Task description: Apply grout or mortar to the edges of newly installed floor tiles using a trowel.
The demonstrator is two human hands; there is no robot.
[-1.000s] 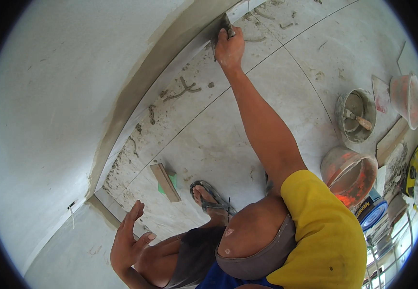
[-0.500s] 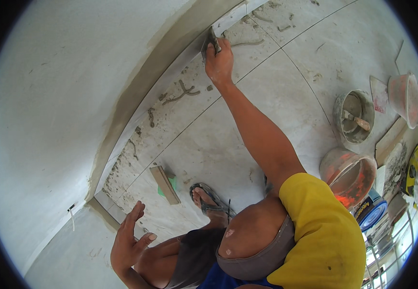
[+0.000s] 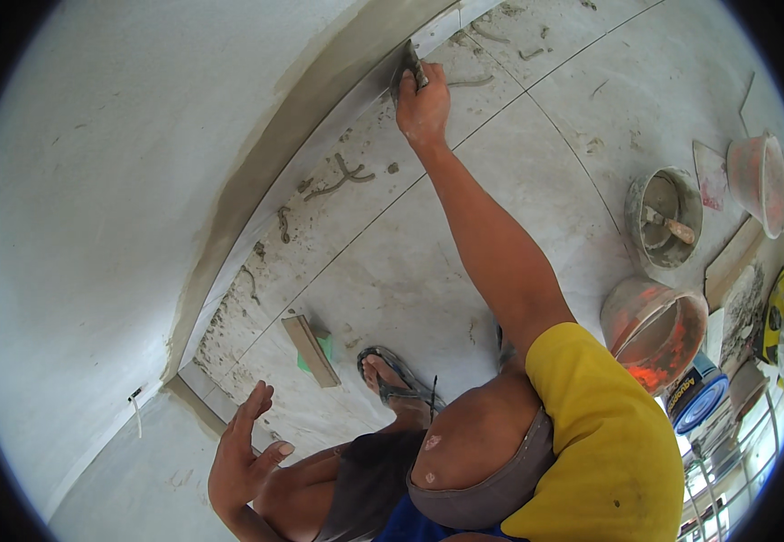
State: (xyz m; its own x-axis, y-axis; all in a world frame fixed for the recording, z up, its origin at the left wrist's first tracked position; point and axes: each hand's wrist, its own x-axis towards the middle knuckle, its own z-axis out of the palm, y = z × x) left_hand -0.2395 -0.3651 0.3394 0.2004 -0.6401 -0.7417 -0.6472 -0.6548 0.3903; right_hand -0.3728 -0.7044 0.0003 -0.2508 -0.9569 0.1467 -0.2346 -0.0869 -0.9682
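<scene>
Right hand (image 3: pixel 424 107) grip closed on trowel (image 3: pixel 407 65), long axis along wall base; left hand (image 3: pixel 240 456) open.

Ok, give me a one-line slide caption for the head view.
Right hand presses a trowel along the skirting tile; left hand hovers open.

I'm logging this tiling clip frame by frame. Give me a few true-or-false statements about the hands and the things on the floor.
1. The right hand holds a trowel against the strip at the foot of the wall. True.
2. The left hand grips a bucket. False: it is open and holds nothing.
3. A wooden float lies on the floor tiles. True.
4. The grey bucket is empty. False: a tool with a wooden handle lies in it.
</scene>
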